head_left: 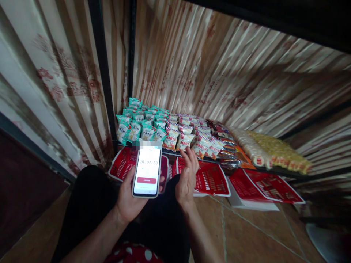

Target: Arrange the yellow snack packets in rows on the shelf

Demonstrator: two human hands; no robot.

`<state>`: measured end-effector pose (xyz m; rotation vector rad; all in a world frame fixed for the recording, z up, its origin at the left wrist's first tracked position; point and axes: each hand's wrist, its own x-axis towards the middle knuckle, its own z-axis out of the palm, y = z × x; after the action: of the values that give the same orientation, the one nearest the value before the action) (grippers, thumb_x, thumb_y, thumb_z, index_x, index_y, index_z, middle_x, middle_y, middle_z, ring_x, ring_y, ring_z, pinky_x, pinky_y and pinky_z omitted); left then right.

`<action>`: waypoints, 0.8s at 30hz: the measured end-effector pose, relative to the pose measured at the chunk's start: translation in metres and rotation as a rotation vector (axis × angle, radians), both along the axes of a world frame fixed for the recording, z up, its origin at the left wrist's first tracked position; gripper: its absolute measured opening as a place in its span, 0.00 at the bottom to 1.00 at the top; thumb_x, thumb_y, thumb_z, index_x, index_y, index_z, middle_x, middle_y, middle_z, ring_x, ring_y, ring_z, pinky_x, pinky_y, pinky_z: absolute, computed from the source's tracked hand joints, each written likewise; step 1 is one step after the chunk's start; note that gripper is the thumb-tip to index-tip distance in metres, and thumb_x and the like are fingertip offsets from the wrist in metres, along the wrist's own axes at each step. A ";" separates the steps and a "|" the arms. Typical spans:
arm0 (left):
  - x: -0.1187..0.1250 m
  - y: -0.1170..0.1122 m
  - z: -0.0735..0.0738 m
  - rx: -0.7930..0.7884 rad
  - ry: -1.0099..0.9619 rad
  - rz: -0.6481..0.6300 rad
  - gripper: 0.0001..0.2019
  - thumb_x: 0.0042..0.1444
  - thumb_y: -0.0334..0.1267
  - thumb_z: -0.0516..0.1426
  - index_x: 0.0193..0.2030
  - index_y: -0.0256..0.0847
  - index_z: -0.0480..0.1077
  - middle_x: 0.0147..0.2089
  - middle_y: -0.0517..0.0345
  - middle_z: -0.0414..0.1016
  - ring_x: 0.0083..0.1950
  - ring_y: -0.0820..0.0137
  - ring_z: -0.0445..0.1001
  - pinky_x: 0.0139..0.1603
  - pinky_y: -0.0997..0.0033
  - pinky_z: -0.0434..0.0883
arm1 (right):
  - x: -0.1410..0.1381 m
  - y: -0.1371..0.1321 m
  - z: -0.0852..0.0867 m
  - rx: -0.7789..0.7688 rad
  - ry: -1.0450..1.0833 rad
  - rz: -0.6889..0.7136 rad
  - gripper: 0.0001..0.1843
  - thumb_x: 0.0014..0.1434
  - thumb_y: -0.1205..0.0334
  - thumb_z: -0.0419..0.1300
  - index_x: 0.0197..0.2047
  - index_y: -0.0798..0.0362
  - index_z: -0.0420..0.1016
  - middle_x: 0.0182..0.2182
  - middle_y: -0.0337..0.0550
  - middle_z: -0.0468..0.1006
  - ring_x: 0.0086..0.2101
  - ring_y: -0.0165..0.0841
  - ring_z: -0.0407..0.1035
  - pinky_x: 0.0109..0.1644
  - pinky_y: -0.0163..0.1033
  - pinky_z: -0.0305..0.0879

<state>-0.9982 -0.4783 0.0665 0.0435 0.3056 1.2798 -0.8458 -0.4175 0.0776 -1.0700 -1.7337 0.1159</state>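
My left hand [128, 199] grips a white smartphone [147, 171] held upright, its screen showing a timer reading and a red button. My right hand [188, 175] hovers beside the phone with fingers stretched out, empty, fingertips close to the front edge of a low shelf [274, 170]. On that shelf lie rows of small snack packets: teal ones [138, 126] at the left, red-and-white ones [189, 137] in the middle.
Further right on the shelf lie dark packets [223, 140] and long yellow-beige packs [274, 149]. Several red plastic baskets [211, 179] sit on the tiled floor under the shelf. A striped curtain [233, 73] hangs behind. Black upright posts [104, 73] stand at the left.
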 end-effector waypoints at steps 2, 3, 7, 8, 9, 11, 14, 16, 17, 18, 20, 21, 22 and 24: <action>0.000 0.001 0.000 -0.006 -0.012 0.016 0.22 0.60 0.48 0.47 0.55 0.39 0.67 0.49 0.45 0.75 0.49 0.54 0.73 0.47 0.53 0.69 | 0.000 -0.002 -0.001 0.000 0.003 0.009 0.25 0.66 0.52 0.33 0.59 0.46 0.59 0.62 0.43 0.54 0.62 0.41 0.43 0.62 0.60 0.41; 0.000 0.002 0.001 0.003 -0.022 0.024 0.21 0.60 0.47 0.47 0.56 0.40 0.66 0.49 0.46 0.75 0.50 0.54 0.73 0.48 0.53 0.69 | 0.000 -0.004 -0.002 0.000 0.003 0.017 0.25 0.66 0.52 0.33 0.58 0.46 0.60 0.62 0.43 0.54 0.62 0.41 0.43 0.61 0.60 0.41; 0.002 0.004 0.000 0.046 -0.053 0.031 0.21 0.61 0.47 0.45 0.57 0.42 0.65 0.49 0.47 0.75 0.51 0.55 0.72 0.49 0.52 0.68 | -0.001 -0.011 -0.003 -0.021 -0.002 0.037 0.25 0.66 0.52 0.33 0.56 0.46 0.63 0.62 0.43 0.53 0.62 0.42 0.43 0.61 0.60 0.42; 0.002 0.004 -0.001 0.047 -0.058 0.028 0.21 0.61 0.47 0.45 0.56 0.42 0.65 0.49 0.47 0.75 0.51 0.55 0.72 0.49 0.52 0.68 | 0.000 -0.013 -0.003 -0.028 -0.006 0.037 0.25 0.66 0.52 0.33 0.56 0.46 0.64 0.62 0.43 0.53 0.62 0.42 0.43 0.61 0.60 0.42; 0.003 0.004 -0.002 0.047 -0.062 0.023 0.21 0.61 0.47 0.45 0.56 0.42 0.66 0.49 0.48 0.75 0.51 0.55 0.72 0.50 0.52 0.68 | 0.000 -0.015 -0.004 -0.034 -0.010 0.037 0.26 0.66 0.52 0.33 0.55 0.47 0.65 0.63 0.42 0.53 0.62 0.43 0.43 0.61 0.60 0.43; 0.005 0.004 -0.005 0.059 -0.079 0.021 0.20 0.61 0.46 0.45 0.55 0.43 0.67 0.49 0.50 0.75 0.51 0.56 0.72 0.52 0.53 0.67 | 0.001 -0.020 -0.005 -0.037 -0.014 0.041 0.27 0.66 0.50 0.33 0.53 0.47 0.67 0.63 0.42 0.52 0.62 0.43 0.42 0.61 0.59 0.43; 0.007 0.004 -0.007 0.095 -0.120 0.033 0.19 0.62 0.44 0.44 0.56 0.44 0.66 0.50 0.51 0.75 0.51 0.60 0.73 0.53 0.57 0.66 | 0.003 -0.028 -0.007 -0.027 -0.009 0.050 0.28 0.66 0.49 0.33 0.51 0.49 0.70 0.62 0.42 0.53 0.62 0.44 0.44 0.61 0.59 0.43; 0.009 0.004 -0.007 0.095 -0.133 0.037 0.19 0.62 0.41 0.44 0.57 0.44 0.65 0.50 0.51 0.75 0.51 0.62 0.72 0.54 0.58 0.66 | 0.003 -0.033 -0.007 -0.022 -0.008 0.051 0.29 0.65 0.49 0.34 0.49 0.50 0.73 0.62 0.43 0.54 0.61 0.45 0.45 0.61 0.59 0.43; 0.009 0.003 -0.007 0.089 -0.131 0.033 0.19 0.62 0.41 0.44 0.57 0.43 0.65 0.50 0.51 0.75 0.52 0.61 0.72 0.55 0.57 0.65 | 0.003 -0.035 -0.007 -0.020 -0.010 0.050 0.30 0.65 0.48 0.34 0.47 0.50 0.74 0.62 0.43 0.54 0.61 0.46 0.45 0.61 0.59 0.44; 0.010 0.003 -0.005 0.084 -0.127 0.027 0.19 0.62 0.41 0.44 0.57 0.43 0.65 0.50 0.51 0.75 0.52 0.61 0.72 0.55 0.56 0.65 | 0.003 -0.037 -0.006 -0.018 -0.011 0.050 0.31 0.65 0.48 0.34 0.46 0.50 0.74 0.62 0.43 0.55 0.61 0.46 0.45 0.61 0.60 0.44; 0.010 0.001 -0.002 0.092 -0.122 0.014 0.19 0.62 0.41 0.44 0.56 0.42 0.66 0.51 0.50 0.74 0.52 0.61 0.72 0.55 0.56 0.65 | 0.003 -0.040 -0.003 -0.015 -0.009 0.048 0.31 0.65 0.48 0.34 0.44 0.50 0.76 0.62 0.43 0.55 0.61 0.47 0.45 0.61 0.60 0.45; 0.010 0.001 -0.001 0.105 -0.126 0.009 0.19 0.62 0.41 0.44 0.55 0.42 0.67 0.50 0.50 0.75 0.51 0.62 0.72 0.55 0.57 0.66 | 0.002 -0.041 -0.001 -0.015 -0.006 0.049 0.32 0.65 0.48 0.33 0.44 0.50 0.76 0.62 0.43 0.55 0.61 0.47 0.45 0.61 0.61 0.45; 0.010 0.000 0.001 0.119 -0.132 0.004 0.19 0.63 0.42 0.43 0.54 0.41 0.68 0.50 0.51 0.75 0.51 0.63 0.73 0.54 0.59 0.66 | 0.001 -0.042 0.000 -0.016 -0.003 0.050 0.32 0.65 0.47 0.33 0.44 0.50 0.76 0.62 0.43 0.54 0.61 0.47 0.45 0.61 0.61 0.45; 0.010 0.000 0.003 0.139 -0.146 -0.007 0.20 0.63 0.43 0.43 0.53 0.40 0.69 0.50 0.51 0.75 0.50 0.64 0.73 0.54 0.60 0.66 | -0.001 -0.043 0.003 -0.009 0.004 0.056 0.32 0.65 0.47 0.33 0.43 0.50 0.77 0.62 0.43 0.54 0.61 0.48 0.45 0.60 0.62 0.45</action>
<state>-0.9886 -0.4788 0.0694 0.0687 0.0912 1.2889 -0.8473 -0.4607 0.0809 -1.0271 -1.7619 0.1604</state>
